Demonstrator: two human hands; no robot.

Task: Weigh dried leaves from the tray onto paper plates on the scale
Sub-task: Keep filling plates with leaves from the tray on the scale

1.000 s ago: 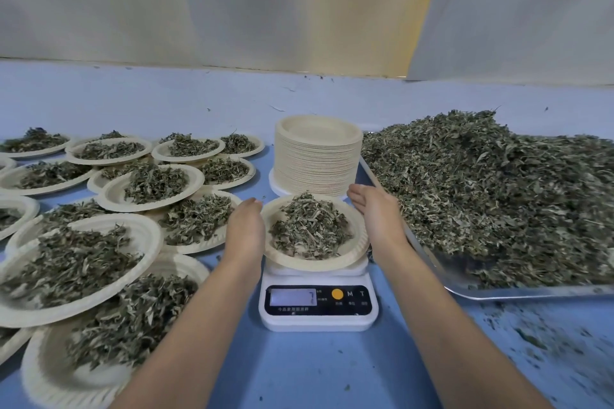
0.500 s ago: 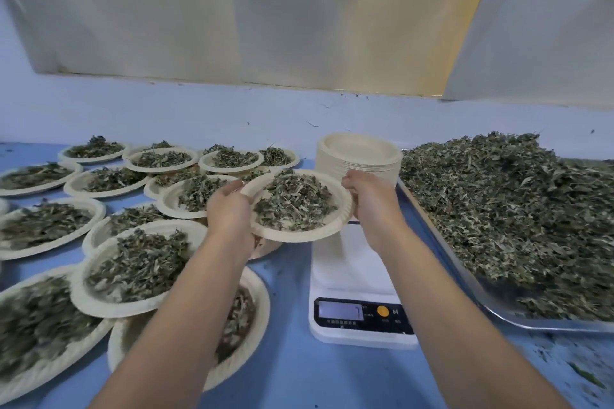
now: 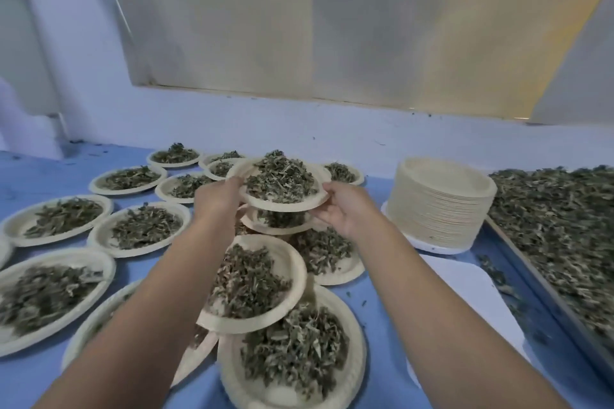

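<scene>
Hands: left hand (image 3: 217, 196) and right hand (image 3: 345, 207) grip opposite rims of a paper plate (image 3: 282, 206) heaped with dried leaves (image 3: 280, 181) | Place: frame centre, raised above filled plates (image 3: 139, 231) on blue desk (image 3: 43, 169); empty plate stack (image 3: 438, 206) and tray (image 3: 551, 279) right

Round cream paper plate (image 3: 282, 206) heaped with grey-green dried leaves (image 3: 280, 178), held level in the air above other filled plates. White flat-topped scale (image 3: 465, 302) bare. Metal tray (image 3: 545, 279) at right, heaped with leaves.
</scene>
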